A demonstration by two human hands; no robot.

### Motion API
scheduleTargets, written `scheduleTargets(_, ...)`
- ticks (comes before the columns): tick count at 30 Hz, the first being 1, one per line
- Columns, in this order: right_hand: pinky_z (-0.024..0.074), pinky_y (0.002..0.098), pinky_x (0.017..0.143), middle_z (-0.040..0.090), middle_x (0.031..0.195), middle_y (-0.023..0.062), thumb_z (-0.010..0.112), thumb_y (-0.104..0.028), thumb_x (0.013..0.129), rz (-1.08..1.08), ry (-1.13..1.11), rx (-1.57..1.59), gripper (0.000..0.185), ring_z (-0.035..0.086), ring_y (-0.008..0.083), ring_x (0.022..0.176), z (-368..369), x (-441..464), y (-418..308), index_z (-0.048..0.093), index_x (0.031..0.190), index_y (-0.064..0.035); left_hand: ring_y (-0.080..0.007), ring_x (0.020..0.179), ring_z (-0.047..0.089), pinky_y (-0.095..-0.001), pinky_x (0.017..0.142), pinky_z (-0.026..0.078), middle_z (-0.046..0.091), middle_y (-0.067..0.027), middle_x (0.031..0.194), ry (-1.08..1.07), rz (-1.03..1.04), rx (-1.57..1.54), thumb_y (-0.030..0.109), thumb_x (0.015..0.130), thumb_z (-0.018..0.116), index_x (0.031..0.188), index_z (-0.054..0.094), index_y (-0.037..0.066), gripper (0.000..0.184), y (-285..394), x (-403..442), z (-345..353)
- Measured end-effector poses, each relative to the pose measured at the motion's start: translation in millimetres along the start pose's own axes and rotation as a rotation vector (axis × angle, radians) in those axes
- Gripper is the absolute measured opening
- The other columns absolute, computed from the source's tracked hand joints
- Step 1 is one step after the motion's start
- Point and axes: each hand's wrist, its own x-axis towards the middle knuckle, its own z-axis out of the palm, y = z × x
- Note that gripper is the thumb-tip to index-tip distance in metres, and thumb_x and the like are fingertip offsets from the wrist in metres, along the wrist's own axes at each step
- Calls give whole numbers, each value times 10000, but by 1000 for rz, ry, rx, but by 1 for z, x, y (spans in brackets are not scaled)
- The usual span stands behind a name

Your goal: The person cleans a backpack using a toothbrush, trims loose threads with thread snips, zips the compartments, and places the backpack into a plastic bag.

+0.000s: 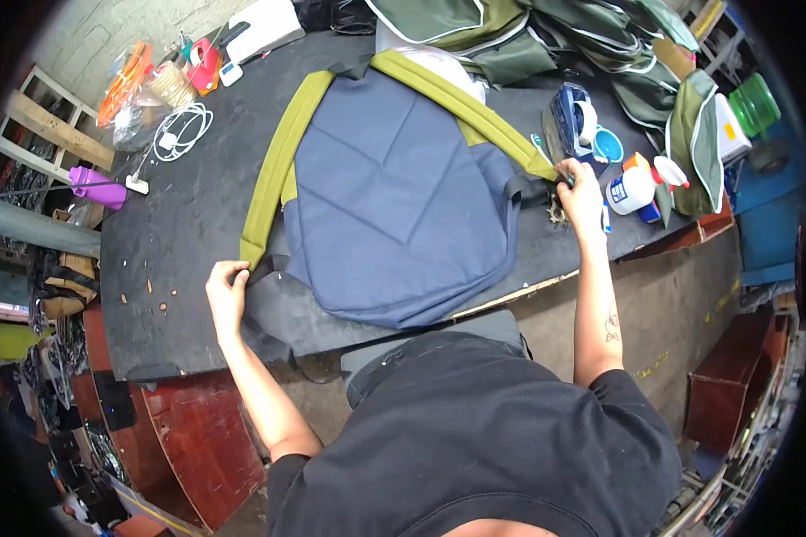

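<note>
A dark blue backpack [394, 206] with olive-green shoulder straps lies on the black table [188, 295], its strap side facing up. Stitched lines form V shapes across its back panel. My left hand [227, 288] pinches the lower end of the left shoulder strap [278, 174]. At the other side my right hand [580, 199] is closed on the lower end of the right shoulder strap [466, 103]; a small dark piece shows at its fingers. Both straps are spread outward from the bag. Black webbing [269, 336] hangs past the table's front edge below my left hand.
Green bag pieces with white edging [636, 80] are heaped at the back right. Near my right hand are a spray bottle [631, 191] and a tape dispenser [578, 121]. A white cable [184, 132] and a purple bottle [98, 188] lie at the left.
</note>
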Motion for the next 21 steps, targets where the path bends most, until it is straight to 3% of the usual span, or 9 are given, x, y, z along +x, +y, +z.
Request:
scheduleTargets(3, 473, 321, 707, 614, 841, 64, 649, -73, 743, -17, -69, 130, 302, 611, 197, 801, 2, -6, 8, 570, 1033, -52, -211, 858, 601, -291, 787, 471, 615, -100, 913, 291, 160, 348, -60, 726, 616, 884, 647, -9, 168, 34, -5, 19)
scheduleTargets(6, 468, 306, 599, 610, 815, 46, 680, -132, 774, -72, -117, 449, 267, 584, 155, 681, -4, -14, 3, 558, 996, -48, -242, 883, 603, -326, 819, 465, 624, -94, 899, 484, 162, -11, -10, 735, 644, 909, 654, 16, 176, 98, -7, 34)
scheduleTargets(9, 387, 240, 457, 640, 852, 58, 672, -260, 835, 554, -421, 1005, 277, 490, 71, 544, -34, -18, -21, 558, 977, -51, -313, 1062, 560, -413, 965, 399, 624, -127, 1049, 138, 323, -79, 156, 757, 698, 1013, 651, 25, 291, 161, -31, 56)
scheduleTargets(12, 327, 203, 416, 651, 853, 80, 638, -318, 862, 599, -637, 1055, 313, 453, 41, 491, -51, -23, -53, 568, 1013, -53, -387, 1321, 329, -548, 1084, 214, 441, -149, 1370, -363, 556, 67, 321, 724, 743, 1292, 533, 132, 634, 193, -53, 89)
scheduleTargets(14, 297, 184, 395, 656, 853, 91, 621, -347, 875, 625, -736, 1079, 335, 434, 26, 465, -58, -23, -59, 573, 1031, -54, -400, 1343, 267, -570, 1087, 174, 387, -147, 1405, -419, 527, 142, 319, 717, 747, 1329, 490, 158, 684, 181, -63, 107)
scheduleTargets(17, 387, 233, 465, 651, 916, 117, 601, -389, 879, 576, -969, 1013, 391, 519, 58, 569, -67, -21, -59, 581, 1037, -32, -425, 1388, 144, -616, 1093, 93, 278, -145, 1476, -524, 476, 297, 315, 702, 757, 1404, 404, 212, 792, 169, -65, 122)
scheduleTargets(18, 387, 233, 465, 651, 916, 117, 601, -389, 879, 583, -954, 1012, 391, 519, 58, 569, -53, -23, -50, 581, 1037, -32, -431, 1388, 136, -621, 1091, 88, 272, -145, 1481, -493, 419, 351, 292, 698, 757, 1409, 395, 221, 801, 169, -66, 122)
scheduleTargets(20, 459, 314, 582, 630, 975, 162, 602, -291, 860, 301, -273, 528, 294, 582, 119, 704, 4, -26, -20, 579, 973, -20, -443, 1390, 118, -633, 1088, 80, 258, -145, 1490, -420, 302, 458, 248, 692, 758, 1421, 375, 238, 824, 169, -61, 123)
scheduleTargets(21, 459, 314, 582, 630, 975, 162, 602, -291, 860, 299, -262, 525, 294, 582, 119, 704, 17, -25, -14, 579, 973, -20, -443, 1390, 118, -633, 1088, 80, 258, -145, 1490, -415, 311, 453, 248, 692, 758, 1421, 375, 238, 824, 170, -57, 125)
